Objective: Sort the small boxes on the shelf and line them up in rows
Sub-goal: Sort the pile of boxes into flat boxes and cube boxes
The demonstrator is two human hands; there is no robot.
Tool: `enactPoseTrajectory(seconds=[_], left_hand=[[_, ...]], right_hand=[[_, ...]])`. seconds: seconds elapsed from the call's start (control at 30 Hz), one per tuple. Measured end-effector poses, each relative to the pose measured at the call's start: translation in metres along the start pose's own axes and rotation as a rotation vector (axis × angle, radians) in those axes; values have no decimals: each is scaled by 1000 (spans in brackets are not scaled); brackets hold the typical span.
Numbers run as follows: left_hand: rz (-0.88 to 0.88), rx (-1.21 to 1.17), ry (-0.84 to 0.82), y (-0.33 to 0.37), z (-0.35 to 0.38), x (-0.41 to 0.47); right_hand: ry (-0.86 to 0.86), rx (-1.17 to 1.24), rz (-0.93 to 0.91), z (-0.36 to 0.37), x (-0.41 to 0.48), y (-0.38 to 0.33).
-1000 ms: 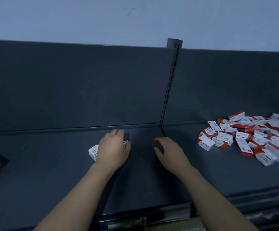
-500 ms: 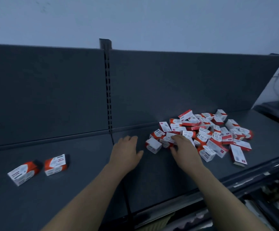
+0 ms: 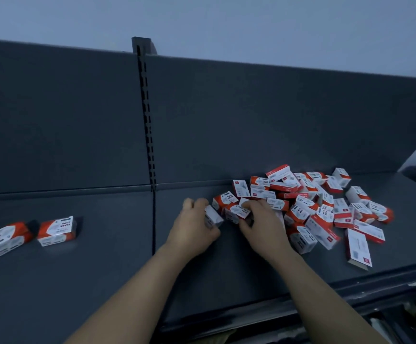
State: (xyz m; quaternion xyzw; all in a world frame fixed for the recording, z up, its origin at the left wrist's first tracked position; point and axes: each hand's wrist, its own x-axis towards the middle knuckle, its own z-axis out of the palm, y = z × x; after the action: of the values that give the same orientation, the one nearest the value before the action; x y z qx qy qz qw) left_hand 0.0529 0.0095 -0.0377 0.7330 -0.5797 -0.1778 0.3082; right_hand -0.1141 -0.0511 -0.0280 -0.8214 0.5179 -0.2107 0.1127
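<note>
Two hands work the left edge of a heap of small red-and-white cardboard boxes at centre right of the frame, on the dark grey metal shelf.
I see the left hand curled round one pale box and the right hand pinching a neighbouring box. A pair of boxes stands side by side at far left, well apart from the heap.

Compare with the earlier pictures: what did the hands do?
The left hand moved right and gripped the end box; the right hand gripped the neighbouring box. The pile and two boxes at left stayed put.
</note>
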Motion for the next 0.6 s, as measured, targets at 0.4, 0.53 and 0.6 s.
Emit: enactPoseTrajectory(seconds=[0.4,0.53,0.6], left_hand=[[-119,-108,292,-40,-73,-60],[-159,-50,310,-71,-105,-83],[-186,6,335,-90,-120,-96]], right_hand=[[-22,418,-142,26,-5,-71],[-88,486,-225,43,-9,-112],[-136,533,-230,53,-13,-134]])
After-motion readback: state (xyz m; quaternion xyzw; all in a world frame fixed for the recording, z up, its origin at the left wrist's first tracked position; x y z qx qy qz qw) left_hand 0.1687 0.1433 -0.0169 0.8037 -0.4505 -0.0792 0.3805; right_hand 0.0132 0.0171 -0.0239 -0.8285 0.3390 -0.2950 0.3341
